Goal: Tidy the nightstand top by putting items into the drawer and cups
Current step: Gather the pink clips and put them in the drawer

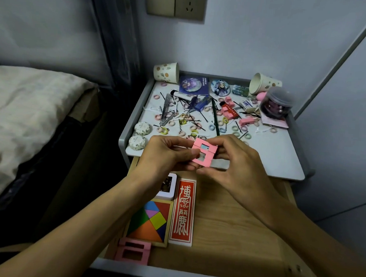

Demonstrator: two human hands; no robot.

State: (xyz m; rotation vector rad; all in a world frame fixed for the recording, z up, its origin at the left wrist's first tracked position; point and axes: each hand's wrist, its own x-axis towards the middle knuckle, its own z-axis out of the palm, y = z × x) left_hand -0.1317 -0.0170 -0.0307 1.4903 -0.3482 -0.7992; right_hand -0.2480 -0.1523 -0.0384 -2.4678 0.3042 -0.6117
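Note:
Both hands hold a pair of pink frame-shaped blocks (pixel 203 153) pressed together above the front edge of the nightstand top (pixel 269 148). My left hand (pixel 166 154) pinches them from the left and my right hand (pixel 236 156) from the right. Below them the wooden drawer (pixel 236 227) stands open. It holds a coloured tangram (pixel 151 221), a red card box (pixel 183 211), a white box (pixel 167 187) and two more pink frame blocks (pixel 133 251). Two paper cups lie tipped at the back, one on the left (pixel 165 72) and one on the right (pixel 263 83).
Hair ties, bobby pins, pink blocks (pixel 228 111), a green pencil (pixel 215 119), round badges (pixel 220 87), two round soaps (pixel 139 135) and a dark lidded jar (pixel 275 103) litter the top. A bed (pixel 29 111) is at the left, walls behind and to the right.

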